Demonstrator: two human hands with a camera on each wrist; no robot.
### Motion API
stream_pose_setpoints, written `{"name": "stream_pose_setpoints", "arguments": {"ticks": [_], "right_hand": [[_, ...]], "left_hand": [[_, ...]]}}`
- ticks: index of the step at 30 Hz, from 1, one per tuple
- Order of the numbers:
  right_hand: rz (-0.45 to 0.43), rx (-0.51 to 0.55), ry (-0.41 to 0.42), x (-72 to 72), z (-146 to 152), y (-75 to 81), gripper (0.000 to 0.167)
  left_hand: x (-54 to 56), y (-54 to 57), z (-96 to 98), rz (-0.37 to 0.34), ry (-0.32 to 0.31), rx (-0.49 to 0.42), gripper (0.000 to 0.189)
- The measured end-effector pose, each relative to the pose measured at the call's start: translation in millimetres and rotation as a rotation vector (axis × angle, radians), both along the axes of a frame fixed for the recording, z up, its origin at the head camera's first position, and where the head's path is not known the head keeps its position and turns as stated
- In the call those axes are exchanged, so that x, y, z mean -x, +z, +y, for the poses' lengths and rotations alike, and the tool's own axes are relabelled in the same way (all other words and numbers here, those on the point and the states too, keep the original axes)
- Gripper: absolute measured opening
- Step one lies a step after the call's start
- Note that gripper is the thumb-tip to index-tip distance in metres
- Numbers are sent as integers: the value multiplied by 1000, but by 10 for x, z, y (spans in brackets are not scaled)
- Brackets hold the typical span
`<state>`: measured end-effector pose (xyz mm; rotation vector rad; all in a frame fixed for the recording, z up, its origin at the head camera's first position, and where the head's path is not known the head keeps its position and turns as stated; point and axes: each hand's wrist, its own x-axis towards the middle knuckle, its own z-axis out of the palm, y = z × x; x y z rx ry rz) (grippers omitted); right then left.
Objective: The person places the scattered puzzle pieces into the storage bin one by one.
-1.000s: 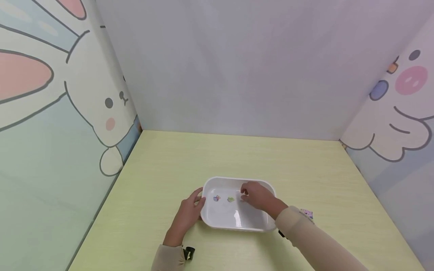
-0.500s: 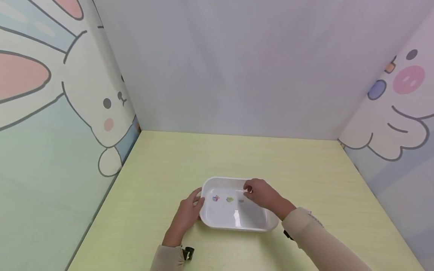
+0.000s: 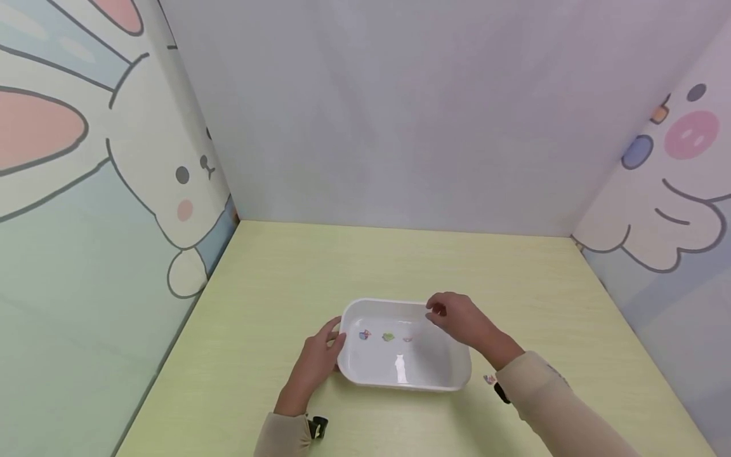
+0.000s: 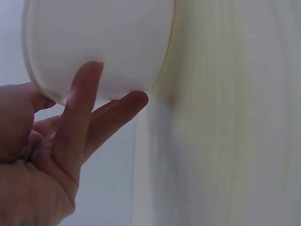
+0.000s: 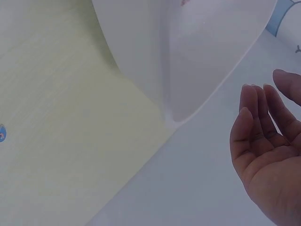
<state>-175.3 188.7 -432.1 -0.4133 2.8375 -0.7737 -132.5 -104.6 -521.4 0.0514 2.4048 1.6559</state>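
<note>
A white rectangular tray (image 3: 371, 368) with rounded corners stands on the table. My left hand (image 3: 320, 355) holds it by its left end; in the left wrist view, the thumb lies at the rim and the fingers (image 4: 117, 115) rest along the outer wall. Three small flat pieces lie in a row in the tray: a blue-and-red one (image 3: 365, 334), a green one (image 3: 388, 337) and a pale pinkish one (image 3: 407, 339). Above the tray's far right corner is my right hand (image 3: 459, 317), its fingers loosely bent with nothing between them, as the right wrist view confirms.
Right of the tray, partly beside my right sleeve, a small colourful piece (image 3: 490, 379) lies on the pale yellow-green table (image 3: 285, 266). A plain back wall (image 3: 400, 127) and cartoon-printed side walls (image 3: 143, 222) enclose the table.
My right hand has let go of the pinkish piece, now lying in the tray, and has moved up and right toward the far right corner. My left hand stays on the tray.
</note>
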Motion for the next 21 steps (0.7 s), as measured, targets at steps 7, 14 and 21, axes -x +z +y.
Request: {"name": "stream_pose_setpoints", "arguments": {"ticks": [7,14,21], "right_hand": [[41,1,-20,-12,129,111,14],[50,7,-53,-20,332,178,16],[65,-7,-78,-53,482,180,14]], "left_hand": [[-10,8,-5,-5,-8,-13,47],[-12,3,-5,4,-8,-13,46],[-7,5,-1,13,-7,9,46]]}}
